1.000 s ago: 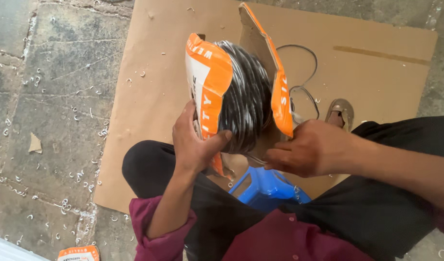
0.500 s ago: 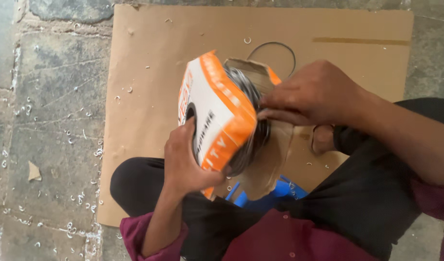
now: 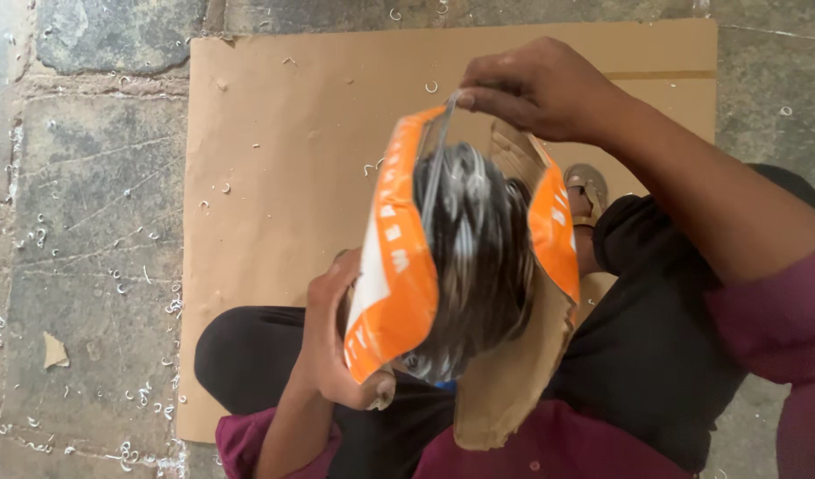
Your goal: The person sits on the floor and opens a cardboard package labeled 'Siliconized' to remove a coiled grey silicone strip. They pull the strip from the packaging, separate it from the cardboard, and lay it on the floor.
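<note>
Right hand [image 3: 540, 89] lifted; pulling wire [image 3: 434, 168] upward

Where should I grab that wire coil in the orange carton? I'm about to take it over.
By the carton's flat orange side panel, from the left, as the left hand does. The coil bulges out the open top, where the right hand pinches a strand.

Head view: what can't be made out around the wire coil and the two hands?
- Wire coil: motion-blurred; single turns and the wire's end not separable, sides covered by the orange-and-white carton.
- Left hand: fingertips hidden behind the carton.
- Right hand: pinches a strand at the top; the grip itself is blurred.
- Blue object under the coil: almost wholly hidden, kind unclear.
- Sandal: partly hidden by the carton and trouser leg.
</note>
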